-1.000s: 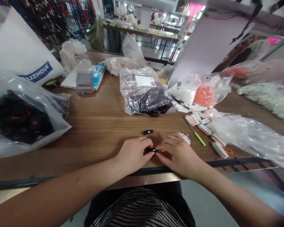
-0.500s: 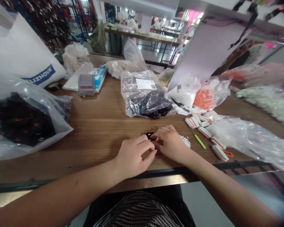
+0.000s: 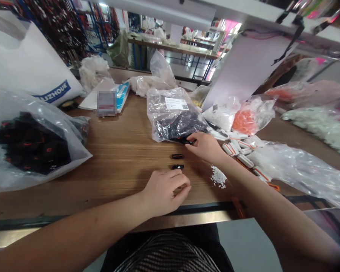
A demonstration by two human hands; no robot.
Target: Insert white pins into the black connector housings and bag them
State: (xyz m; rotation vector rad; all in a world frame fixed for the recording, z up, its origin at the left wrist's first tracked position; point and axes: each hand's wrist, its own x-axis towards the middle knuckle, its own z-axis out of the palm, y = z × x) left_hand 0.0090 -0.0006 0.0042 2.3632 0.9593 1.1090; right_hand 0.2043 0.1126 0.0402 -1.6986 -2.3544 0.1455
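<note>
I watch from far away through the head camera, and I see the right hand (image 3: pixel 205 146) reaching over the wooden table (image 3: pixel 116 160) to the black parts (image 3: pixel 183 140), which lie at the near edge of the clear plastic bag (image 3: pixel 172 99). Its thumb and fingertips are close together, a narrow shape, but I cannot tell whether a part is already pinched between them. The left hand (image 3: pixel 164 192) rests near the table edge, fingers curled towards the thumb with only a small gap; I see nothing held in it. Just beyond its knuckles lie two small black pieces, one behind the other: the nearer piece (image 3: pixel 178 166) shows white marks on top, and on the farther piece (image 3: pixel 177 156) I see none. For this reach, I think it is best to touch only the outermost part, take it by its sides, and draw it away low, so that the plastic does not catch and pull others out. I would also keep the right forearm raised, because the heap of tiny white bits (image 3: pixel 218 176) lies just beside it and could easily be scattered. The left hand does well to be quiet, as one push could shift the nearer piece.
</note>
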